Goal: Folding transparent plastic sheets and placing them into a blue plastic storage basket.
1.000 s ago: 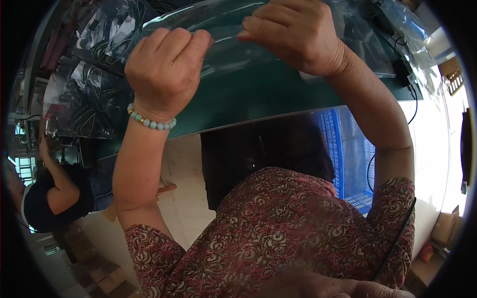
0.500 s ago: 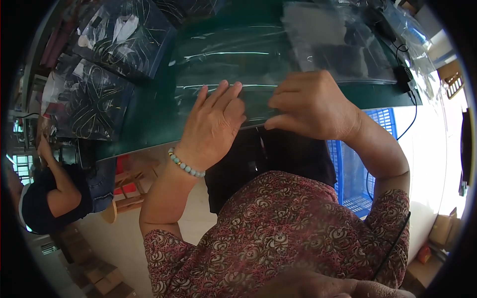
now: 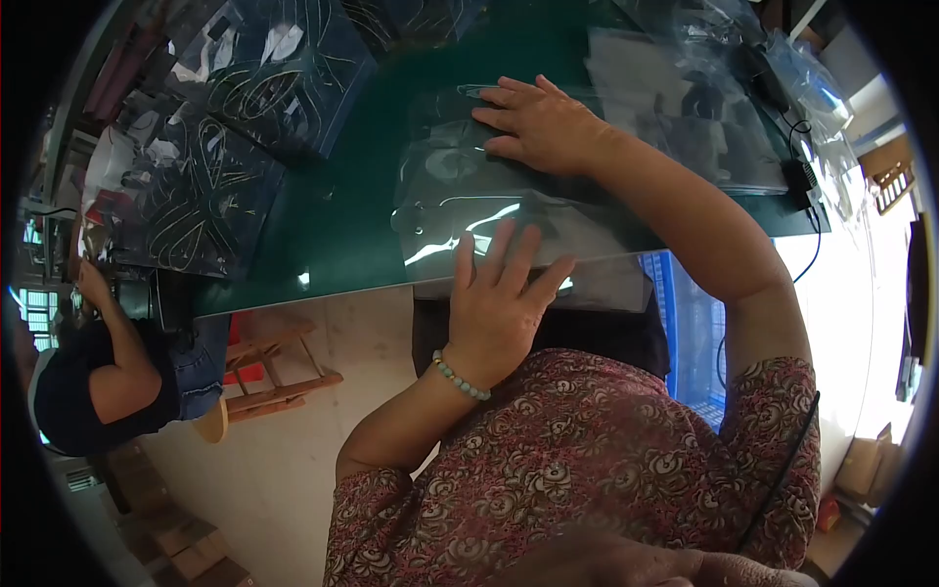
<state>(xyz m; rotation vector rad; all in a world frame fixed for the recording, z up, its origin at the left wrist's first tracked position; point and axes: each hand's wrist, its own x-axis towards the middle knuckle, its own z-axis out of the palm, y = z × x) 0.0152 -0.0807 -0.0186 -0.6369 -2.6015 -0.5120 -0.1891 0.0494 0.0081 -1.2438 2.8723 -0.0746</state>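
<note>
A clear plastic sheet or bag [image 3: 440,181] lies across the green tabletop [image 3: 337,220], its near edge hanging over the table's front edge. My right hand [image 3: 548,125] rests flat near the sheet's far side, fingers spread and pointing left. At the near edge, my left hand [image 3: 501,308], with a beaded bracelet [image 3: 460,380] on the wrist, lies on or just over the plastic with fingers outstretched. Neither hand grips anything. Whether the plastic is a single layer or several cannot be made out.
To the right lies a stack of clear plastic sheets [image 3: 675,117], beside a black cable adapter [image 3: 800,176]. Packs with pale looped cords [image 3: 210,186] sit at left. A blue crate [image 3: 699,333] stands below the table. Another person [image 3: 117,382] works at far left, near a wooden stool [image 3: 279,377].
My right hand has moved away from me and opened flat. My left hand has come nearer and to the right. The plastic has shifted toward me, over the table edge.
</note>
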